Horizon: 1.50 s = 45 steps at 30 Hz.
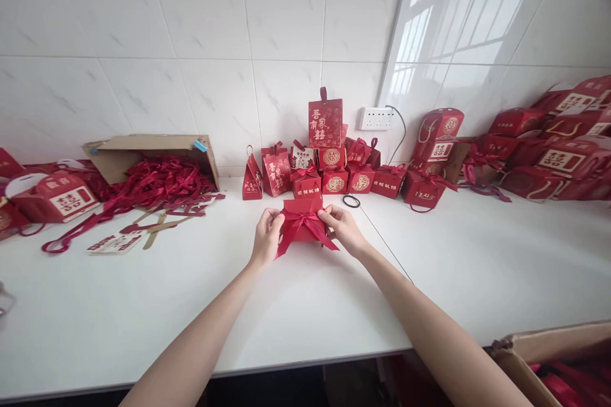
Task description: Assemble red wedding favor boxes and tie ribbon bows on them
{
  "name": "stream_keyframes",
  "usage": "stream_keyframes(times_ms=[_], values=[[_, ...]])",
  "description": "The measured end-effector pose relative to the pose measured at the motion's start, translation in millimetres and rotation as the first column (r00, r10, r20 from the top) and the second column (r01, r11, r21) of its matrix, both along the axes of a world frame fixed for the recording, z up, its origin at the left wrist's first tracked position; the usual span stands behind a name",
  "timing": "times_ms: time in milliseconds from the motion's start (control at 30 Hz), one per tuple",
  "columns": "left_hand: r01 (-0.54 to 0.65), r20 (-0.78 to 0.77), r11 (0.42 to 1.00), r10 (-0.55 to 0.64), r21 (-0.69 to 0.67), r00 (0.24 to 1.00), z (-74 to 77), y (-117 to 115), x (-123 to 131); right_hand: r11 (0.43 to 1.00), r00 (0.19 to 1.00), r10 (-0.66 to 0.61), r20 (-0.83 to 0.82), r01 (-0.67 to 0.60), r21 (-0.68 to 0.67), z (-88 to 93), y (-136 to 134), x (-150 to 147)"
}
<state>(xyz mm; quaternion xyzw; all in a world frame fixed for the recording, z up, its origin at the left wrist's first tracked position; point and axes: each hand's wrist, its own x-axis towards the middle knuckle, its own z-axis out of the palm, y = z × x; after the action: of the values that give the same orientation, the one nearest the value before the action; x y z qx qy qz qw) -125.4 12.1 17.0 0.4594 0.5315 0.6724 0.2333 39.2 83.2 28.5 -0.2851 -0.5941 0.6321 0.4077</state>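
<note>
Left hand (pixel 268 232): thumb and fingers pinching left end of crimson satin ribbon bow (pixel 304 219). Right hand (pixel 341 224): same, right end. Bow's across red cardboard gift box (pixel 305 236), between hands, mid white flat tabletop (pixel 286 318). Black round ring (pixel 351 201) near, right. Behind: stacked red printed cardboard boxes (pixel 334 181). Left: brown cardboard carton (pixel 143 141), ribbons spilling out.

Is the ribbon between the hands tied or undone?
Tied: the ribbon has a knot at the red box's front, with two tails spreading down.
</note>
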Motion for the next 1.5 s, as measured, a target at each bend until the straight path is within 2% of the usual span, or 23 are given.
stream_keyframes(times_ms=[200,400,633,800,1100,1167,1233,1267,1333,1367,1433,1500], values=[[-0.038,0.034,0.999,0.037,0.009,0.999,0.2,4,0,1.0,1.0,0.003,0.022,-0.003,0.019,1.3,-1,1],[0.026,0.094,0.999,-0.024,-0.024,0.995,1.1,2,0,0.999,0.999,0.029,-0.029,-0.03,-0.033,-0.8,2,2],[0.044,0.152,0.999,-0.039,-0.03,0.988,2.2,1,1,0.996,0.997,0.037,-0.065,-0.042,-0.074,-4.7,5,1],[0.048,0.149,0.998,-0.043,-0.028,0.988,4.1,0,2,0.995,0.997,0.042,-0.067,-0.048,-0.084,-4.7,5,-1],[0.037,0.133,0.999,-0.033,-0.032,0.991,-1.8,4,-2,0.994,0.996,0.083,0.014,-0.082,-0.076,-3.9,8,7],[0.038,0.119,0.999,-0.034,-0.025,0.992,-0.9,3,-2,0.998,0.998,0.043,0.042,-0.041,-0.04,-3.7,10,10],[0.038,0.099,0.999,-0.036,-0.017,0.994,-0.7,3,-1,0.998,0.997,-0.065,0.045,0.064,0.014,-3.3,12,12],[0.039,0.089,0.999,-0.038,-0.014,0.995,-1.1,3,-1,0.99,0.991,-0.132,0.031,0.13,0.058,-3.1,12,13],[0.04,0.072,0.999,-0.039,-0.008,0.997,-2.1,4,-1,0.95,0.977,-0.212,0.006,0.205,0.234,-3.3,11,15],[0.039,0.063,0.999,-0.039,-0.007,0.997,-2.5,4,-1,0.917,0.978,-0.206,0.017,0.187,0.353,-4.0,10,15],[0.027,0.04,1.0,-0.027,-0.003,0.999,-2.6,3,-1,0.818,0.982,-0.151,0.112,0.06,0.572,-7.1,8,14],[-0.006,0.007,1.0,0.006,0.005,1.0,-1.4,2,-2,0.735,0.964,-0.099,0.245,-0.095,0.671,-12.0,8,12]])
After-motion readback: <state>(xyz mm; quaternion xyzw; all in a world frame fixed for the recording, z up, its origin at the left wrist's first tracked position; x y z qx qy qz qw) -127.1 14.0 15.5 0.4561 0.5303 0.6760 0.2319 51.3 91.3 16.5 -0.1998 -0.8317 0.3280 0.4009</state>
